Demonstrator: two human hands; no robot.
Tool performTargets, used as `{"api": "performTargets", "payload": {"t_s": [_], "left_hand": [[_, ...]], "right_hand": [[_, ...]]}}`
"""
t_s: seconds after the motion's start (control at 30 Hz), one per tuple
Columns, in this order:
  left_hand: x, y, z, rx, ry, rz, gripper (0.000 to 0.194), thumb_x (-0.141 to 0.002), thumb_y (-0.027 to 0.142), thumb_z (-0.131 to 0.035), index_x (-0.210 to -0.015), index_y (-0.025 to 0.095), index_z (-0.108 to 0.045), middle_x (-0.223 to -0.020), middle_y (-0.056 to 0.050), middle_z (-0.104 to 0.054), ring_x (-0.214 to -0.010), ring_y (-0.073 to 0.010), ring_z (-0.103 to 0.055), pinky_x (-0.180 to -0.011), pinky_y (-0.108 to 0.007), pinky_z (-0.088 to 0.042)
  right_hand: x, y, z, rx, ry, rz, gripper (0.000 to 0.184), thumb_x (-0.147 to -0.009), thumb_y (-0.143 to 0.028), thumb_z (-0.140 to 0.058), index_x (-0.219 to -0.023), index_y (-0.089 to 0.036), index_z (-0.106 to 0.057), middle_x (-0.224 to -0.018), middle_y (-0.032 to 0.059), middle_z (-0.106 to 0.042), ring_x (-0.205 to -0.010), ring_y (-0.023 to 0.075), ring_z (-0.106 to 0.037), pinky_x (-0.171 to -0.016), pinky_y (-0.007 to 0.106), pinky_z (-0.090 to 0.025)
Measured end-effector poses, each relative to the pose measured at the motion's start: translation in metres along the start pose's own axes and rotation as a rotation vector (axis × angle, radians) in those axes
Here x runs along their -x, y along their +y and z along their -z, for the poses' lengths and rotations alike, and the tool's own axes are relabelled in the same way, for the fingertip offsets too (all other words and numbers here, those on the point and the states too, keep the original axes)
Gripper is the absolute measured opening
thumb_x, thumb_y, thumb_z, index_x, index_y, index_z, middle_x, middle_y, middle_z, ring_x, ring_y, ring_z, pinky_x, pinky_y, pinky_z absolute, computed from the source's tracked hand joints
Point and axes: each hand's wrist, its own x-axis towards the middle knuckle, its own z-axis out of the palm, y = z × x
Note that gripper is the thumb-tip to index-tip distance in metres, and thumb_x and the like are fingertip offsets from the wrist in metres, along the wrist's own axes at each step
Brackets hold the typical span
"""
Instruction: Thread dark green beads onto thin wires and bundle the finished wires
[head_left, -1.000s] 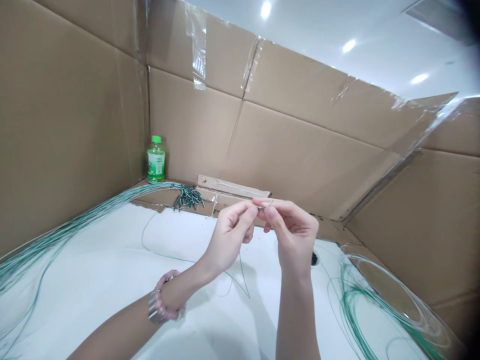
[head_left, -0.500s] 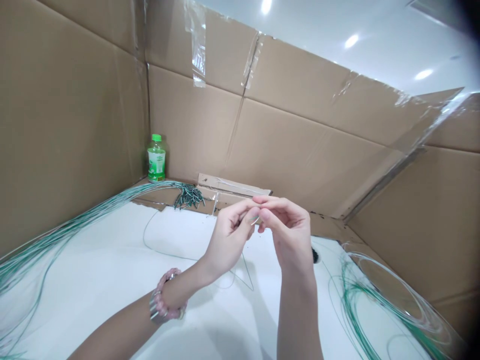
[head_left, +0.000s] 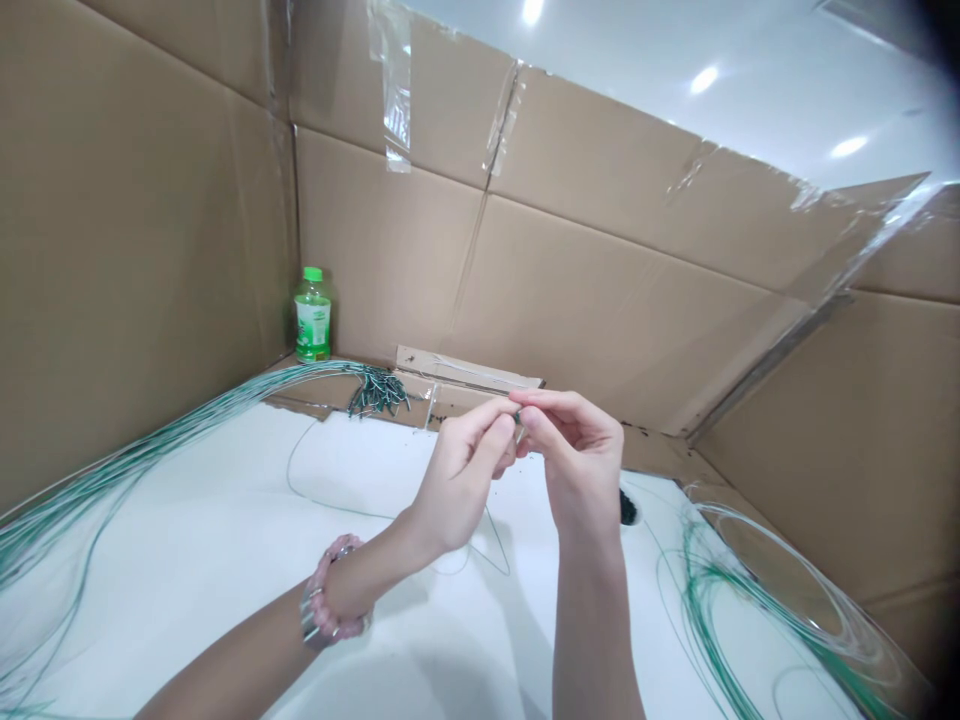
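Item, left hand (head_left: pixel 465 480): pinching narrowly, thumb to forefinger, and wearing a pink beaded bracelet (head_left: pixel 328 600) at the wrist.
Item, right hand (head_left: pixel 585 465): pinching narrowly too, its fingertips meeting the left's.
Item, thin green strand (head_left: pixel 519 419): its end is sitting between both sets of fingertips, raised above the white tabletop (head_left: pixel 225 570); I cannot tell which hand is gripping harder.
Change, as I am following it remotely: a pale tip was crossing the left thumb half a second ago; now it is showing in the gap between the thumbs, under a dark green speck. I am judging that the end is being turned or passed between fingers, and that neither hand is giving it up.
Item, slack strand (head_left: pixel 337 508): trailing over the tabletop; its link to the pinched end is hiding from me.
Item, bundle of green strands (head_left: pixel 172 432): lying left, dark tips (head_left: pixel 379 390) clustering near a green-capped bottle (head_left: pixel 313 325).
Item, loose green coil (head_left: pixel 697 610): lying right.
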Motion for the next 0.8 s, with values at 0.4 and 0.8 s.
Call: {"api": "performTargets", "payload": {"t_s": [0.4,0.8], "left_hand": [[-0.006,-0.001,0.002,0.180,-0.105,0.140,0.023,-0.097,0.040,-0.046,-0.099,0.017,-0.048,-0.053,0.009,-0.029,-0.047,-0.0057,-0.021,-0.045,-0.017,-0.021],[-0.020,-0.016,0.020,0.125,-0.613,0.409,0.068,-0.086,0.075,-0.021,-0.109,0.016,-0.046,-0.055,0.005,-0.047,-0.042,-0.0088,-0.032,-0.047,-0.022,-0.034]], "right_hand": [[-0.004,0.008,-0.003,0.087,0.015,0.137,0.007,-0.079,-0.019,-0.071,-0.073,-0.022,-0.070,-0.085,0.0008,-0.073,-0.083,0.0131,-0.069,-0.075,0.026,-0.057],[-0.006,0.009,0.009,0.193,0.344,0.422,0.018,-0.086,-0.029,-0.065,-0.073,-0.020,-0.056,-0.072,0.0003,-0.069,-0.069,0.0151,-0.068,-0.066,0.030,-0.055]]}}
